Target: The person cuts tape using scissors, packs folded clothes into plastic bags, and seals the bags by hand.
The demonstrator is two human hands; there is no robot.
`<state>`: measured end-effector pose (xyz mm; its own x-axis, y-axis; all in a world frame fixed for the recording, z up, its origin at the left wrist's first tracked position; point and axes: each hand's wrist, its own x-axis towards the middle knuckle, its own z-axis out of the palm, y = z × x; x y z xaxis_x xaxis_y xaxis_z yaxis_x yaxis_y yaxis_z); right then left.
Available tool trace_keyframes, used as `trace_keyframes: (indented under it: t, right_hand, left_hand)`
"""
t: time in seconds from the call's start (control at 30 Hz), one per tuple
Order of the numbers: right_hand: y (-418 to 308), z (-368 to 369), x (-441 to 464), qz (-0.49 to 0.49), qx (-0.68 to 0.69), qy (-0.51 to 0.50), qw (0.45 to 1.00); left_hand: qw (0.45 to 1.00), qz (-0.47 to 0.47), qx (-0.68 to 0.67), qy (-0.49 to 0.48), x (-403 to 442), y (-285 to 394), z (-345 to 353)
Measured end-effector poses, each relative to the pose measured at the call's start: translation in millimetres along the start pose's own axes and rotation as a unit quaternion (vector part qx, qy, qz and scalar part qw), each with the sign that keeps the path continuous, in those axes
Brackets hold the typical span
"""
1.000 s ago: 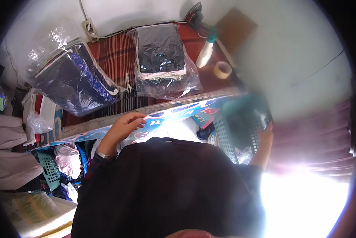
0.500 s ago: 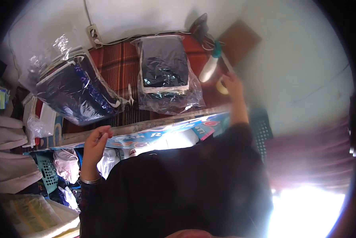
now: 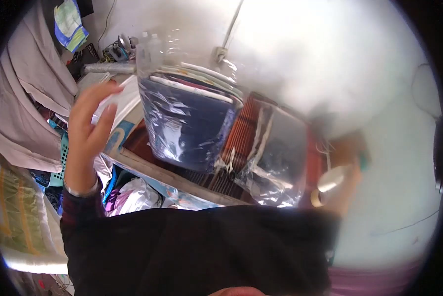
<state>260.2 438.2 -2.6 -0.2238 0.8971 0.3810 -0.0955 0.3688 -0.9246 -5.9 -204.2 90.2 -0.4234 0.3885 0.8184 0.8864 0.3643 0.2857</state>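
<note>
My left hand (image 3: pixel 90 123) is raised at the left, thumb and fingers apart, holding nothing. It is in front of some white folded material (image 3: pixel 125 101) and left of a clear plastic bag (image 3: pixel 187 130) packed with folded dark blue cloth. My right hand (image 3: pixel 349 190), far right, is smeared by motion. It overlaps or adjoins a white spray bottle (image 3: pixel 334 179) with a green head, so a grip on it cannot be made out. A tape roll (image 3: pixel 318 198) is just below the bottle. Scissors (image 3: pixel 228 163) lie between the blue bag and a second bag (image 3: pixel 281 155) of dark folded cloth.
A red-brown striped cloth (image 3: pixel 242 133) covers the table. Beneath its front edge are piled clothes (image 3: pixel 132 195) and a green basket (image 3: pixel 64 153). Beige fabric (image 3: pixel 34 89) hangs at the left. A socket (image 3: pixel 220 53) with a cord is on the wall.
The view has swung left, shifting the table's things to the right. My left hand is now higher beside the blue bag. My right hand appears closer to the spray bottle, but blurred.
</note>
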Motion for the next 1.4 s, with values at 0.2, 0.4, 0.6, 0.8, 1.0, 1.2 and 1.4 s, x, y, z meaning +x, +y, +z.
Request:
trace_keyframes:
  t: [0.2, 0.4, 0.6, 0.8, 1.0, 1.2, 1.4]
  right_hand:
    - [-240, 136, -60, -0.096, -0.090, -0.205, 0.970]
    - [-339, 298, -119, -0.251, -0.197, -0.502, 0.804]
    - [-341, 384, -176, -0.157, -0.381, -0.684, 0.603]
    - [-309, 420, -173, -0.143, -0.318, -0.665, 0.661]
    - [-305, 381, -144, -0.122, -0.514, -0.569, 0.630]
    - [-311, 240, -116, -0.072, -0.221, -0.495, 0.837]
    - [-207, 50, -49, 0.089, -0.291, -0.175, 0.937]
  left_hand:
    - [0.980, 0.194, 0.022, -0.038, 112, -47, 57]
    - [0.943, 0.210, -0.021, -0.258, 127, -37, 46]
    - [0.947, 0.258, -0.077, -0.173, 106, -49, 33]
    - [0.950, 0.272, -0.079, -0.132, 104, -67, 30]
    - [0.949, 0.260, -0.117, -0.132, 107, -81, 30]
    - [0.956, 0.243, -0.100, -0.129, 108, -95, 24]
    - [0.973, 0.215, -0.075, -0.029, 90, -130, 31]
